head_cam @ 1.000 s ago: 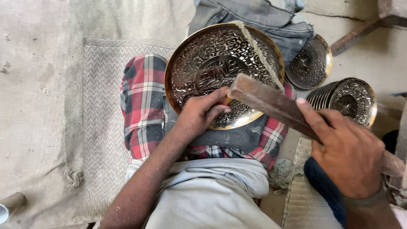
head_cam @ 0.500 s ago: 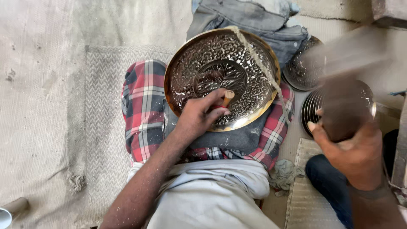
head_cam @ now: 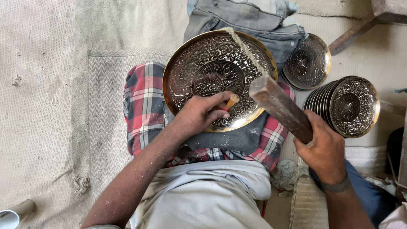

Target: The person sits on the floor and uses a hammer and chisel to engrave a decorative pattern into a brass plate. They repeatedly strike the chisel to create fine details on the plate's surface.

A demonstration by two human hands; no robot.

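Surroundings: a single engraved plate (head_cam: 306, 62) lies on the floor just past the big one, half under some crumpled grey denim cloth (head_cam: 258, 19); a stack of matching plates (head_cam: 344, 106) leans on edge to the right, and a cardboard tube (head_cam: 15, 213) pokes in bottom left.
In the way: a frayed cord (head_cam: 245, 50) runs across the big plate's upper right, and the wooden block hangs over its right rim, hiding a bit of it.
Big plate: the round brass plate (head_cam: 212, 68) with floral engraving sits on a dark pad on the person's plaid-covered lap.
Left hand (head_cam: 202, 113): fingers curled tight around a small punch (head_cam: 231, 101), its tip pressed on the plate's lower rim area.
Right hand (head_cam: 324, 150): fist wrapped firmly on the lower end of the wooden block (head_cam: 280, 107), whose far end is just beside the punch; can't tell if they touch.
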